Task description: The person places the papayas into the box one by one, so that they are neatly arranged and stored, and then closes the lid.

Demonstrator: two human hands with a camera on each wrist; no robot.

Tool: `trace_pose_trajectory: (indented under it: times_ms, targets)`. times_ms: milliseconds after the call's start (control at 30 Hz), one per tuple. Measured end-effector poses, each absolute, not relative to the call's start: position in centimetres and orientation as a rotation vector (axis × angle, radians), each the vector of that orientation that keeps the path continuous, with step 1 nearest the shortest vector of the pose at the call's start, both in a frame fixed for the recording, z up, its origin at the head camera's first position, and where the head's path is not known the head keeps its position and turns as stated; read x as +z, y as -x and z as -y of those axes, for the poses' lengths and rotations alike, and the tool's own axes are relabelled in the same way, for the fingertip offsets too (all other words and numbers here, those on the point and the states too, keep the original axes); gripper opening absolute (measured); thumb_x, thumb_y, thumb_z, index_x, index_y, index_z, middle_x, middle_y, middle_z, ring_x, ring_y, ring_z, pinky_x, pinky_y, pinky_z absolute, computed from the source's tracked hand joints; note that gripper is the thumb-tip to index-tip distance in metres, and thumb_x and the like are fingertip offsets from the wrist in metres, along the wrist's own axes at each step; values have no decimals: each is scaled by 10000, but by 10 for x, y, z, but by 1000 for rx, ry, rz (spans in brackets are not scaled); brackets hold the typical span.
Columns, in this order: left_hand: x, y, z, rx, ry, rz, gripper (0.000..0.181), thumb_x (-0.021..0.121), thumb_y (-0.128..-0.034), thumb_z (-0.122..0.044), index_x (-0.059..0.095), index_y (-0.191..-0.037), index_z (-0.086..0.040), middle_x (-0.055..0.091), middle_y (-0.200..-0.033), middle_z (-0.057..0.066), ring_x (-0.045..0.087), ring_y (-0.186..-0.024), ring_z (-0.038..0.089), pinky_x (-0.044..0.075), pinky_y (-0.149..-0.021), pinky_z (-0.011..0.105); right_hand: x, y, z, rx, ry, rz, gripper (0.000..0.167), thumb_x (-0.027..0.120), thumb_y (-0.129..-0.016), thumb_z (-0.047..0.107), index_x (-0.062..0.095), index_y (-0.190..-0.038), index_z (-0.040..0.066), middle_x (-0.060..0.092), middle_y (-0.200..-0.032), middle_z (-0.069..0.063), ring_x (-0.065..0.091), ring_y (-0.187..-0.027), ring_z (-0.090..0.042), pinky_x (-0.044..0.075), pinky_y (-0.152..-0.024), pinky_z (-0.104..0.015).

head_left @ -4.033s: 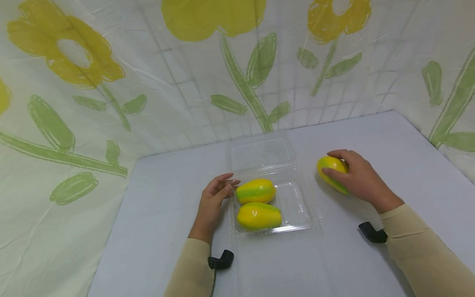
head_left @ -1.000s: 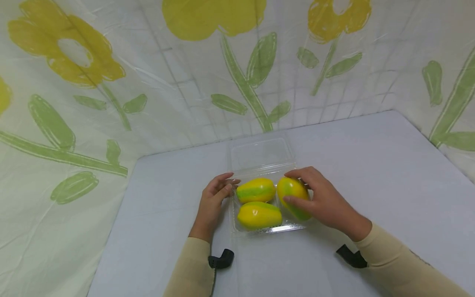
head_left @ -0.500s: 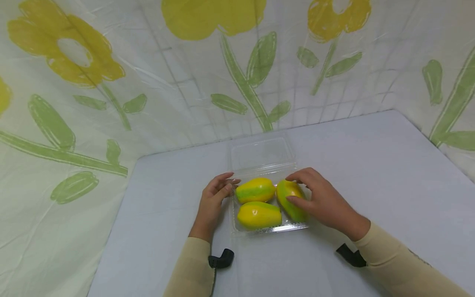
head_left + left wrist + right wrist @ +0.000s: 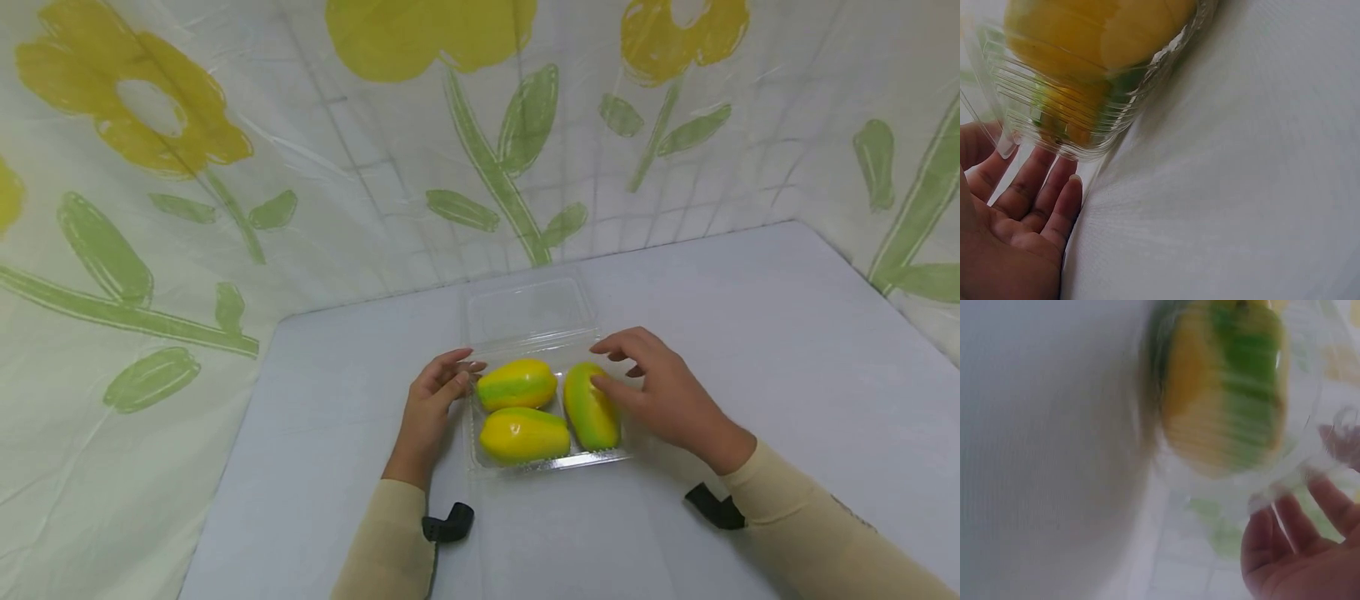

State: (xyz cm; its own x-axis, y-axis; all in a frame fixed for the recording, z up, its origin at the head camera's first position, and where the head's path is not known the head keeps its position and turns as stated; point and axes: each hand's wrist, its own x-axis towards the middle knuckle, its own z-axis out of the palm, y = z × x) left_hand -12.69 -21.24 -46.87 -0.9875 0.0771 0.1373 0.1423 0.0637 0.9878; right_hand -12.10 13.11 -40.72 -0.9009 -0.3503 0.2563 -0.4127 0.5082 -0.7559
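A clear plastic clamshell box (image 4: 551, 463) stands on the table with its lid (image 4: 531, 310) folded back. Three yellow-green papayas lie in it. The rear left papaya (image 4: 517, 384) and front left papaya (image 4: 524, 435) lie crosswise, while the right papaya (image 4: 592, 408) points front to back. My left hand (image 4: 433, 408) holds the box's left rim between thumb and fingers; in the left wrist view the fingers (image 4: 1032, 187) reach the ribbed wall. Over the box's right side, my right hand (image 4: 660, 392) has its fingers spread, holding nothing. In the blurred right wrist view, those fingers (image 4: 1297, 525) are by the rim.
A pale table (image 4: 787, 333) carries the box, with its back edge behind the lid. A flower-printed curtain (image 4: 360, 192) hangs behind and at both sides. Black wrist mounts (image 4: 448, 523) stick out from both sleeves.
My right hand carried the third papaya from the table on the right into the box, set it down and released it, then drew slightly up and right. The left hand stayed put.
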Motion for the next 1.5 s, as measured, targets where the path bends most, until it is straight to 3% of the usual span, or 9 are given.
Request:
trace_pose_trajectory:
  times_ms: [200,333,600,800,1033,1233,1500]
  targets:
    - [-470,127,214,-2109,217,2256,358,616,-1121,-182,659,-1465,-96,737,-1325,152,680,-1230,316,535,-978,338,-413,135,-147,1454,-534,2665,350,713,-1074,203,658,-1365,18,626,-1362,-148,662,-1174,-328,570,-919,-488]
    - [-469,127,214,-2112,213,2248,384,625,-1118,-180,638,-1493,-99,735,-1328,153,684,-1224,315,541,-975,333,-422,145,-159,1588,-445,2704,426,681,-1098,296,615,-1430,38,620,-1409,-135,657,-1177,-311,549,-933,-384]
    - [-467,126,212,-2184,178,2209,621,635,-1115,-277,406,-1657,-78,710,-1363,144,678,-1247,329,533,-1027,344,-433,163,-183,2104,-342,2679,544,609,-1131,386,512,-1539,40,598,-1474,-172,639,-1238,-325,556,-949,-275]
    - [-467,128,213,-2189,113,2191,602,651,-1105,-297,453,-1625,-65,717,-1354,138,681,-1233,325,539,-1026,349,-441,180,-185,2362,-294,2570,576,556,-1151,396,466,-1574,17,574,-1480,-208,607,-1287,-321,532,-1000,-269]
    - [-468,129,211,-2243,40,2150,514,659,-1107,-249,523,-1562,-53,715,-1343,182,697,-1194,295,545,-1016,349,-450,195,-175,2566,-307,2416,583,566,-1153,342,442,-1587,-26,627,-1396,-174,657,-1223,-284,546,-995,-304]
    - [-466,127,210,-2223,58,2165,431,644,-1116,-215,602,-1488,-2,723,-1327,189,704,-1175,273,556,-984,329,-456,196,-168,2576,-306,2425,564,647,-1119,259,475,-1595,9,643,-1394,-158,642,-1222,-258,532,-1006,-282]
    - [-463,126,210,-2195,70,2182,412,633,-1125,-215,621,-1493,-29,733,-1324,163,703,-1178,277,553,-1002,338,-460,198,-169,2530,-339,2451,558,679,-1102,222,493,-1595,37,601,-1457,-217,620,-1250,-270,515,-1028,-265]
